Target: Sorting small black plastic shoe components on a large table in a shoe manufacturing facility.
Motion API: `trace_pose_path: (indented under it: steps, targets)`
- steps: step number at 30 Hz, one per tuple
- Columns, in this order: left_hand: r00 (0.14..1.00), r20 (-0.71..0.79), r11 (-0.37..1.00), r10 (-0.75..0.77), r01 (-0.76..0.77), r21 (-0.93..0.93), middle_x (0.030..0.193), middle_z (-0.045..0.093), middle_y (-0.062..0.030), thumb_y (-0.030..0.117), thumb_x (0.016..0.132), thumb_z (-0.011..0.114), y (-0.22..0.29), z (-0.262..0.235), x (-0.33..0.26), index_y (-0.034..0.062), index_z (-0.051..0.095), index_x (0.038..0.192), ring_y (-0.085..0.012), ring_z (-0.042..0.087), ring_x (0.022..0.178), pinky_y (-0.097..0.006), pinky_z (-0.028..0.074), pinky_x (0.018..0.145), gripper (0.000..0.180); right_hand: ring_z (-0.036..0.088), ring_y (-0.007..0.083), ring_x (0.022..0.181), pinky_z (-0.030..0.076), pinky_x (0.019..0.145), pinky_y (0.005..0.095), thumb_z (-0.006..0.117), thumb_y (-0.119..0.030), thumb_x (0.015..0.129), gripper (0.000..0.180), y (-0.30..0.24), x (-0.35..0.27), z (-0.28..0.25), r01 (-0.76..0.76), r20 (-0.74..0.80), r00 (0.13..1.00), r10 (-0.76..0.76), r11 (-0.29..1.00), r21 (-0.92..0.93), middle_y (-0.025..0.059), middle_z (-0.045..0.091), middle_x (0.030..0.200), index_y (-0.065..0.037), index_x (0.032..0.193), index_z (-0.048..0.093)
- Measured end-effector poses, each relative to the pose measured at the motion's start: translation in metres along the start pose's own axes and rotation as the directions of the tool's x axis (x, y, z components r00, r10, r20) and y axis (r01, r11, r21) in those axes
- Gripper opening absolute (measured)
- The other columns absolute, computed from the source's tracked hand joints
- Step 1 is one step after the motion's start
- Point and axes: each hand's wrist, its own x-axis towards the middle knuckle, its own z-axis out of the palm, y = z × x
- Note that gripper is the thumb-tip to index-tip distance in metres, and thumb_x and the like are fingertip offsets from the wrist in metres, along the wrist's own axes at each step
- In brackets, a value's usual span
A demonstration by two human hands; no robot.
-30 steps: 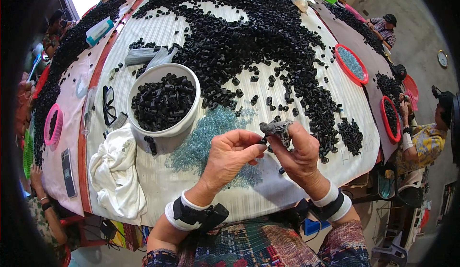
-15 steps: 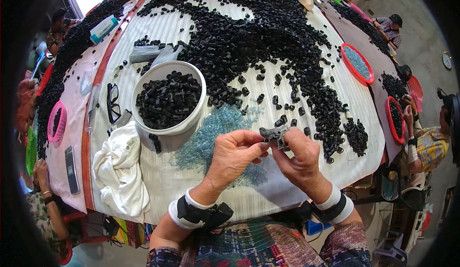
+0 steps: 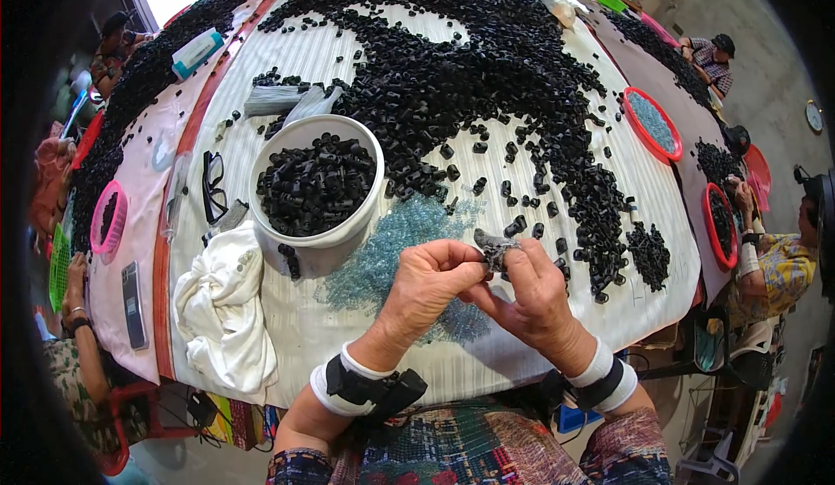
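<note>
Both hands meet above the near part of the table, fingertips almost touching. My left hand (image 3: 428,287) is closed, its thumb and forefinger pinched together; whatever sits in the pinch is too small to make out. Closed beside it is my right hand (image 3: 532,301), with a frayed dark grey cover (image 3: 496,247) at its fingertips, apparently worn on a finger. Anything the right fingers grip is hidden. Beneath and left of the hands spreads a pile of small clear bluish pieces (image 3: 383,250). Loose black plastic parts (image 3: 470,76) heap beyond them. A white bowl (image 3: 380,176) full of such parts stands left.
Left of the bowl lie black-framed glasses (image 3: 214,191) and a crumpled white cloth (image 3: 222,311). Grey bundles (image 3: 274,100) rest behind it. A red-rimmed tray (image 3: 628,107) of bluish pieces sits at right. Co-workers sit along both sides, one in a yellow patterned shirt (image 3: 777,263).
My right fingers have curled in closer to the left fingertips. My left hand keeps its pinch. The whole view has shifted slightly.
</note>
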Motion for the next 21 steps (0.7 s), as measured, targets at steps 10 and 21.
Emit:
trace_pose_path:
  steps: [10,21]
  targets:
    - [0.999,0.034,0.994,-0.027,0.023,0.102,0.080,0.067,-0.0076,0.007,0.083,0.065,0.006,0.002,-0.001,-0.0037,0.065,0.092,-0.0123,0.064,0.069,-0.022,0.053,0.061,0.014,0.054,0.0281,0.064,0.046,0.053,0.0360,0.078,-0.009,0.061,0.032,0.006,0.002,-0.010,0.015,0.011,1.000,-0.014,0.998,-0.065,0.0105,0.050,0.072,-0.003,0.081,0.054]
    - [0.987,0.106,0.985,-0.124,0.109,0.136,0.079,0.067,-0.0081,0.011,0.084,0.067,0.007,-0.001,-0.003,-0.0030,0.066,0.089,-0.0114,0.064,0.070,-0.022,0.053,0.064,0.015,0.049,0.0258,0.060,0.041,0.050,0.0348,0.077,-0.007,0.061,0.028,0.012,0.001,-0.020,0.159,0.108,0.982,-0.154,0.986,-0.038,0.0096,0.049,0.071,-0.003,0.075,0.053]
